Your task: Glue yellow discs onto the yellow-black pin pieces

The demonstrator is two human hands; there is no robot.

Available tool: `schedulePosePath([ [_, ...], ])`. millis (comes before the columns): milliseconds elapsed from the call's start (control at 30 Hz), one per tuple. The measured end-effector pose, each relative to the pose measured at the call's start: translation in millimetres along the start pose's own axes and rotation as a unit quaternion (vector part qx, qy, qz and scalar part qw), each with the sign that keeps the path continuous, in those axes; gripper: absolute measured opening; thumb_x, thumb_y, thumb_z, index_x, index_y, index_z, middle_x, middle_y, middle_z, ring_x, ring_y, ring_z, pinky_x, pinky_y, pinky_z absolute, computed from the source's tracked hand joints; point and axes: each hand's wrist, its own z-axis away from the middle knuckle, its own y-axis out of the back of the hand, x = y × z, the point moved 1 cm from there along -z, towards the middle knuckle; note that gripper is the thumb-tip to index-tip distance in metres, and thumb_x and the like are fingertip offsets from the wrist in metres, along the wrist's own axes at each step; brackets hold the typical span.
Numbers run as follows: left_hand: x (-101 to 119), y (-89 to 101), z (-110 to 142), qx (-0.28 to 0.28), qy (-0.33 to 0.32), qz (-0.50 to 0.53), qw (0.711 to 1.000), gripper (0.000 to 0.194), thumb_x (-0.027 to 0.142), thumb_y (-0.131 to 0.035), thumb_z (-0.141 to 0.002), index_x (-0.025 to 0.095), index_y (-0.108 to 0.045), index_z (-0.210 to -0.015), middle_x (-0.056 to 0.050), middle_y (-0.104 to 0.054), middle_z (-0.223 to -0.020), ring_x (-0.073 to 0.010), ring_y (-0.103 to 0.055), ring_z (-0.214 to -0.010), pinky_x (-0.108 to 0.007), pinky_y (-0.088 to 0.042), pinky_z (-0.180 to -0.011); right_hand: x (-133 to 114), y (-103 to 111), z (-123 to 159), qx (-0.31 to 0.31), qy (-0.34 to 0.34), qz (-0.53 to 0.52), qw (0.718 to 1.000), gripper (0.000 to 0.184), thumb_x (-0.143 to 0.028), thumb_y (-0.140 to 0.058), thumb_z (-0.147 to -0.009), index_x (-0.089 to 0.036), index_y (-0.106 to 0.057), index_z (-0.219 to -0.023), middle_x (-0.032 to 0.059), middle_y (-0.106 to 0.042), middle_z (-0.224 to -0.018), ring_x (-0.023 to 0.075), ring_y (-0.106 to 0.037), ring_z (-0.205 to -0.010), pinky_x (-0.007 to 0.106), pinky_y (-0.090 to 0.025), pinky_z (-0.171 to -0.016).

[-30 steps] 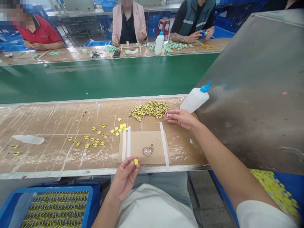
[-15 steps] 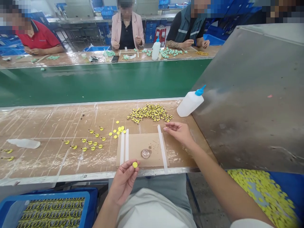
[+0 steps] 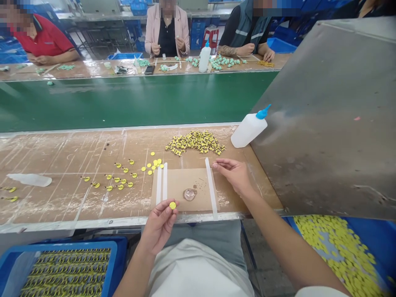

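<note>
My left hand [image 3: 158,227] is raised over the near table edge, its fingertips shut on a small yellow disc [image 3: 172,205]. My right hand [image 3: 232,176] lies to the right of a brown cardboard square [image 3: 201,202], thumb and forefinger pinched together beside a white plastic strip [image 3: 210,185]. Anything in that pinch is too small to see. A clear lid holding glue [image 3: 189,194] sits on the cardboard. Behind it lies a heap of small yellow-and-black parts [image 3: 194,142]. Loose yellow discs [image 3: 153,166] and rows of small yellow pieces [image 3: 119,180] lie to the left.
A white glue bottle with a blue nozzle [image 3: 249,130] stands by a tilted steel sheet [image 3: 324,115]. Blue crates of yellow parts [image 3: 66,272] and yellow discs [image 3: 337,255] sit below the table. Co-workers sit beyond a green belt [image 3: 123,99].
My right hand has moved back from the heap to beside the white strip. My left hand still holds the disc, and the view has shifted slightly.
</note>
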Motion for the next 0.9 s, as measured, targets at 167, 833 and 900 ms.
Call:
schedulePosePath([
  [167, 2.7, -0.4, -6.2, -0.011, -0.021, 0.002, 1.0, 0.031, 0.006, -0.086, -0.066, 0.011, -0.076, -0.095, -0.011, -0.079, -0.099, -0.0126, -0.076, -0.075, -0.013, -0.061, -0.069, 4.2, -10.1, 9.8, -0.043, 0.077, 0.108, 0.99, 0.021, -0.041, -0.08, -0.076, -0.025, -0.079, -0.09, 0.0055, -0.078, -0.093, 0.025, -0.074, -0.084, 0.041, -0.06, -0.085],
  [833, 4.2, 0.5, -33.3, -0.076, -0.116, -0.033, 0.99, 0.027, 0.019, -0.087, -0.07, 0.016, -0.079, -0.096, -0.006, -0.079, -0.095, -0.0096, -0.075, -0.077, -0.012, -0.06, -0.071, 3.5, -33.6, 32.0, 0.0, 0.193, 0.154, 0.969, 0.017, -0.034, -0.072, -0.087, -0.021, -0.078, -0.096, 0.0063, -0.078, -0.096, 0.0222, -0.074, -0.084, 0.037, -0.061, -0.081],
  [900, 3.1, -0.1, -35.8, -0.08, -0.129, -0.037, 0.988, 0.027, 0.021, -0.088, -0.07, 0.016, -0.079, -0.095, -0.006, -0.079, -0.093, -0.01, -0.075, -0.076, -0.013, -0.061, -0.071, 1.6, -45.6, 44.2, 0.011, 0.218, 0.101, 0.971, 0.011, -0.029, -0.074, -0.086, -0.022, -0.078, -0.095, 0.0051, -0.078, -0.094, 0.0211, -0.073, -0.083, 0.036, -0.061, -0.078],
])
